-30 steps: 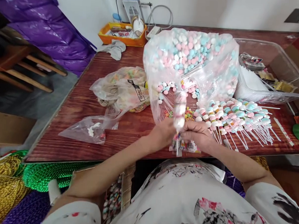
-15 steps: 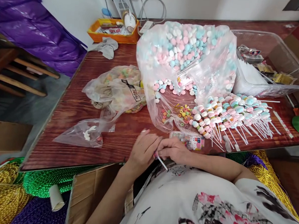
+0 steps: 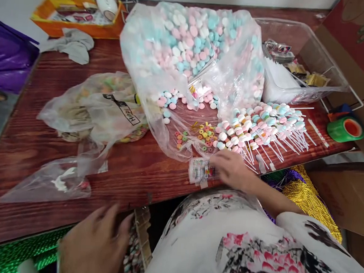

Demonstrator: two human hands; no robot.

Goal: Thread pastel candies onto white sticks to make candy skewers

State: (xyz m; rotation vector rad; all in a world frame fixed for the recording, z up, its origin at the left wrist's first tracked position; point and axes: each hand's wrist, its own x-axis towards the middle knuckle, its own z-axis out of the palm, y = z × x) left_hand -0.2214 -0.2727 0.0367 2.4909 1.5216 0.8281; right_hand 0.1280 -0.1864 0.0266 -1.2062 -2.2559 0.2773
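Observation:
My left hand [image 3: 94, 239] is low at the left, below the table's front edge, smeared by motion. Its fingers are apart and nothing shows in them. Beside it is an open cardboard box [image 3: 143, 227] with many small pieces inside. At the table's front edge, my right hand [image 3: 233, 169] has its bent fingers closed at the right end of a flat stack of printed plastic bags [image 3: 200, 170]. Just behind that hand lies a heap of marshmallow sticks [image 3: 261, 126] in pink, white and blue. Small coloured ring candies [image 3: 206, 134] lie on the clear plastic.
A large clear bag of marshmallows [image 3: 186, 36] fills the back middle. Left of it are a tied candy bag [image 3: 93, 104] and a small clear bag [image 3: 47, 183]. An orange tray [image 3: 114, 29], clear bin [image 3: 307, 91] and green tape roll [image 3: 340, 129] stand farther out.
My hands have parted: the left moved down and left, the right onto the printed bags. The white stick between them is out of sight. The view has shifted right.

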